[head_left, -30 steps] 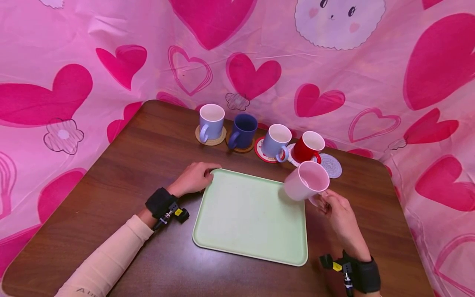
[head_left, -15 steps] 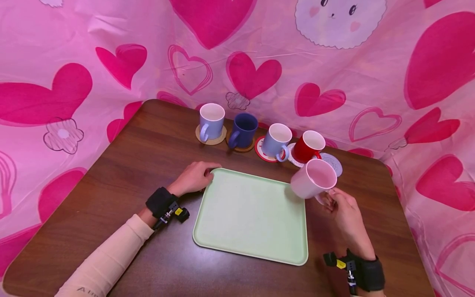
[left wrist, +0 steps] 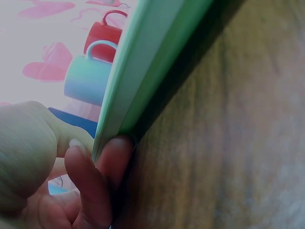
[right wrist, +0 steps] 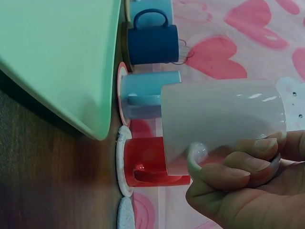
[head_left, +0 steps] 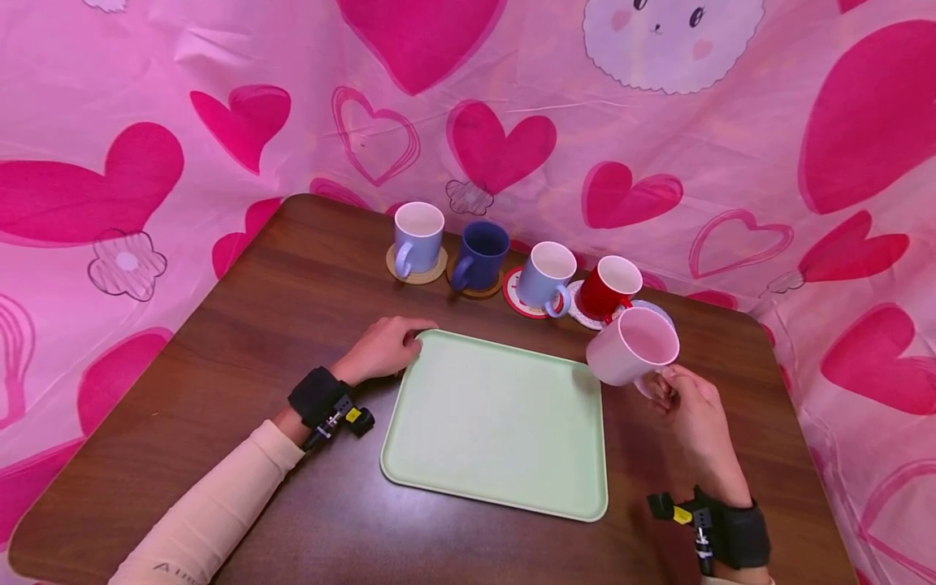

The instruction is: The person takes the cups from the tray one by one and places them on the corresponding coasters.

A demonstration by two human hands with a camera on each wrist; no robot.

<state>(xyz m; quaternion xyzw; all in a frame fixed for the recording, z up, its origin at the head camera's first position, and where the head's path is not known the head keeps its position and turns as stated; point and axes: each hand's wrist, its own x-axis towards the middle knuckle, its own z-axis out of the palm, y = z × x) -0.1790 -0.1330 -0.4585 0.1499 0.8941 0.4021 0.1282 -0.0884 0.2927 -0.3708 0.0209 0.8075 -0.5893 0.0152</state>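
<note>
- While our right hand [head_left: 691, 406] grips the pink mug [head_left: 633, 347] by its handle, the mug hangs tilted in the air just past the green tray's [head_left: 497, 422] far right corner, near the red mug [head_left: 608, 288].
- Our left hand [head_left: 380, 351] pinches the tray's far left edge, thumb on top and fingers [left wrist: 114, 160] beneath the rim.
- We see the tray lying flat on the table [head_left: 292, 309].

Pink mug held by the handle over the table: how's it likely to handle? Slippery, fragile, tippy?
The pink mug looks glazed and glossy, so probably slick and breakable if dropped. The right hand grips only its handle and the mug hangs tilted, so it may swing. Set down on the grey coaster, its broad base likely keeps it steady.
</note>
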